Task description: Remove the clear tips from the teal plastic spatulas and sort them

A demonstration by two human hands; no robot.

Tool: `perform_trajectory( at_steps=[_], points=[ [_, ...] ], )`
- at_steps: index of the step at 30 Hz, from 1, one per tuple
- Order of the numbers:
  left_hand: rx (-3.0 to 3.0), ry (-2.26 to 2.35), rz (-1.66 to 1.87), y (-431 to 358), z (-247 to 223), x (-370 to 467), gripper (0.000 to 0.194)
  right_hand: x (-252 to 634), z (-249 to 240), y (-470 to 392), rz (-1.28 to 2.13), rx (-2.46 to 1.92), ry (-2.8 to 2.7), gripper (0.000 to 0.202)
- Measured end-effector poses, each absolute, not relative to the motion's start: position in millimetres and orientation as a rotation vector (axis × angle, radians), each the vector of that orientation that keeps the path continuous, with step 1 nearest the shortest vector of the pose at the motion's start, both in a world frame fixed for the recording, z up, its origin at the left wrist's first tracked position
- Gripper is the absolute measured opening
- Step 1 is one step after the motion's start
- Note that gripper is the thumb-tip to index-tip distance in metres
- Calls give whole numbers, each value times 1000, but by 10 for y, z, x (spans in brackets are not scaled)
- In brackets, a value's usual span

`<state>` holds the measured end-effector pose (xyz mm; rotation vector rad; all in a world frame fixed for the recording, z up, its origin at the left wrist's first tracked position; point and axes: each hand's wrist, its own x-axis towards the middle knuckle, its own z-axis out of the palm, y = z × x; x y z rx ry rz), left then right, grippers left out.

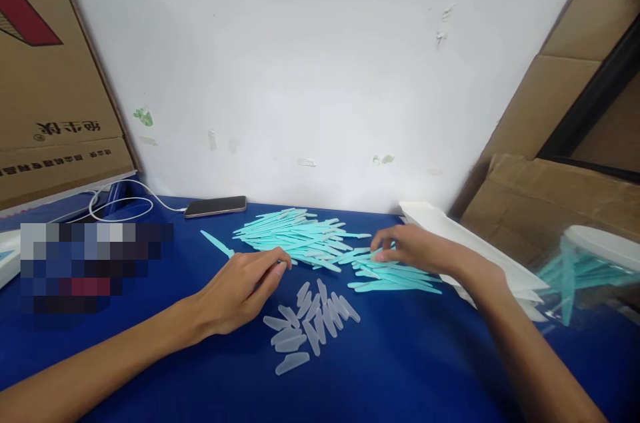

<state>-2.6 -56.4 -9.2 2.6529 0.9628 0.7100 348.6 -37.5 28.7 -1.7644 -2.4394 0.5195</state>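
My left hand [247,290] is closed around a turquoise eyebrow razor [216,243], whose slim end sticks out to the left behind the knuckles. Its thumb and forefinger come together at the right, where a small tip is partly hidden. My right hand [403,246] reaches down over the smaller right-hand pile of turquoise razors [395,276], fingers bent and slightly apart, touching or just above them. Beside it lies a larger heap of the same razors [295,233]. Several translucent blade caps [315,320] are scattered on the blue tabletop in front of my hands.
A phone [216,207] with a white cable [145,200] lies near the wall. White sheets or bags [465,250] rest under my right forearm. At the right is a clear container [585,270] with turquoise razors inside. Cardboard boxes [55,76] stand at both sides.
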Motion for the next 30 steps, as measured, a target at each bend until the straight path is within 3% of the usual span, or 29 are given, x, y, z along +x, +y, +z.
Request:
perform_trajectory(
  at_steps=[4, 13, 18, 22, 30],
  points=[
    [2652, 967, 676, -575, -73, -22, 27, 3427, 231, -272, 258, -1697, -2462, 30],
    [2826, 1247, 721, -391, -53, -122, 22, 3437, -71, -62, 368, -1565, -2476, 29],
    [3126, 1519, 271, -146, 69, -430, 33, 3545, -145, 35, 540, -1539, -2409, 39],
    [3024, 1733, -102, -47, 64, -655, 43, 3577, -180, 68, 651, -1519, -2359, 44],
    [2851, 1750, -309, -68, 70, -687, 39, 3610, -144, 73, 606, -1554, -2322, 41]
  ],
)
